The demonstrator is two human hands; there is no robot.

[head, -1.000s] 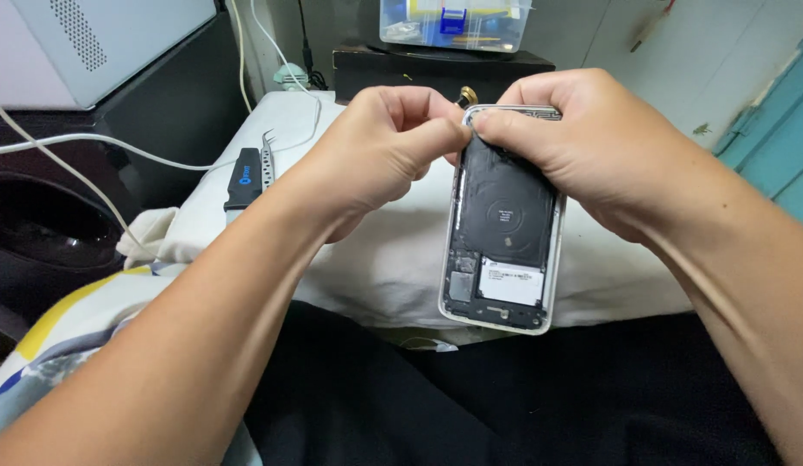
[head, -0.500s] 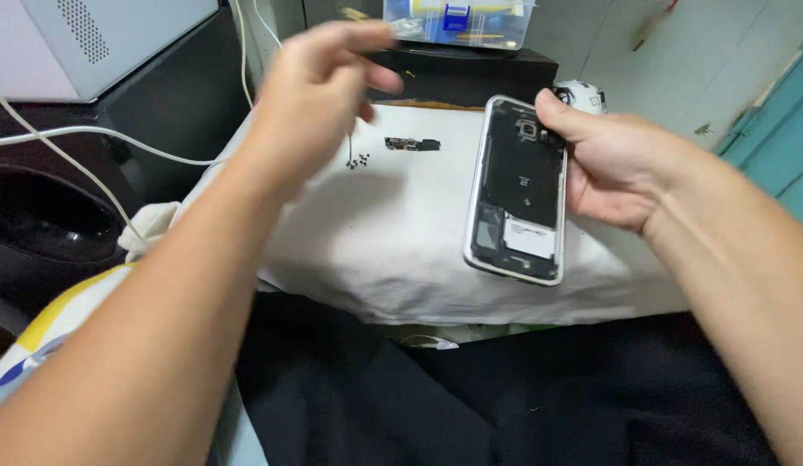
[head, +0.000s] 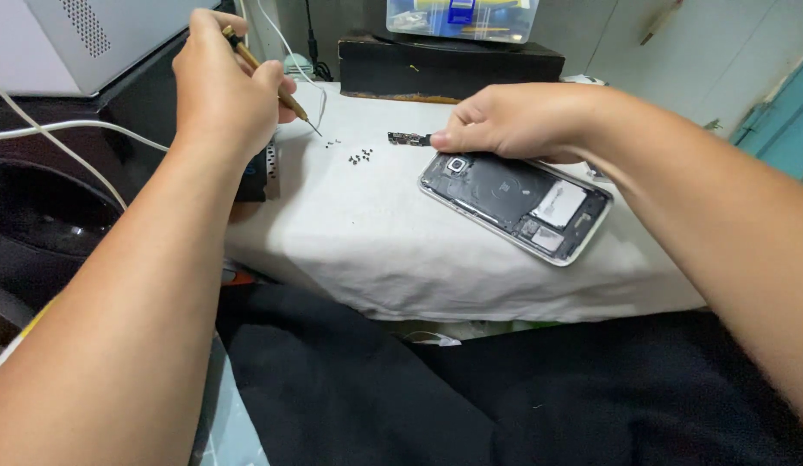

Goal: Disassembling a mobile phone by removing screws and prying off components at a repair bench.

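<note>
Two bare hands are over a white cloth-covered work surface point(head: 376, 242), and they sit well apart. The left hand point(head: 222, 86) hovers at the far left, fingers curled and pressed together around a slim brass-coloured precision screwdriver point(head: 272, 82), whose fine tip slants down to the right and stops just above the cloth. Near that tip lies a loose scatter of tiny dark screws point(head: 357, 155), some bunched, a few strung out to the left. Over on the right, the right hand point(head: 514, 121) comes in from the right edge, fingers held together and bent, with thumb and forefinger pinching the right end of a small dark oblong phone part point(head: 404, 138) that rests on the cloth just beyond the screws. Right beside and partly under that hand lies the opened silver-framed smartphone with its back cover off point(head: 518, 207), flat on the cloth and angled, dark innards, a round camera ring at its far-left corner and pale labels toward its near-right end. At the far edge stands a long black box point(head: 453, 65) with a clear plastic organiser case point(head: 462, 17) on top. White cables point(head: 56, 129) trail across the dark area at left, below a pale grey appliance point(head: 100, 34). Black fabric point(head: 470, 397) fills the near side.
</note>
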